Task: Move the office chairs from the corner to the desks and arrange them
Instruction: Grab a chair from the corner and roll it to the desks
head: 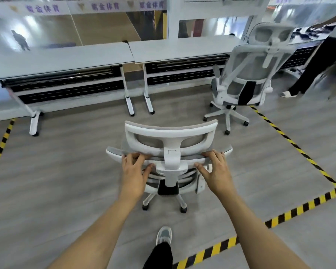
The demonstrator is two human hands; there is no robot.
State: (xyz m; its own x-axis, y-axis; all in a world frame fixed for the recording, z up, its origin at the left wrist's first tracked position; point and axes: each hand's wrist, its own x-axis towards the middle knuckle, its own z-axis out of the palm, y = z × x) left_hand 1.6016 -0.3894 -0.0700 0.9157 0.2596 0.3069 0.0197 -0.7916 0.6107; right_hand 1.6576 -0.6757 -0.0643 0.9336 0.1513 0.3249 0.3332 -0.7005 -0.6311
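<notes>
A white office chair [170, 131] with grey mesh stands right in front of me, its back toward me, on a wheeled base. My left hand [135, 171] grips the top edge of its backrest left of the headrest post. My right hand [215, 169] grips the same edge on the right. A second white mesh chair [246, 74] stands further off to the right, pushed up to the right desk [182, 49]. The left desk [56, 61] has no chair at it.
Yellow-black tape [297, 146] marks a zone on the grey floor around me. A person in dark trousers [314, 68] stands at the far right by the second chair. Glass partitions rise behind the desks. My foot [164, 234] is behind the chair.
</notes>
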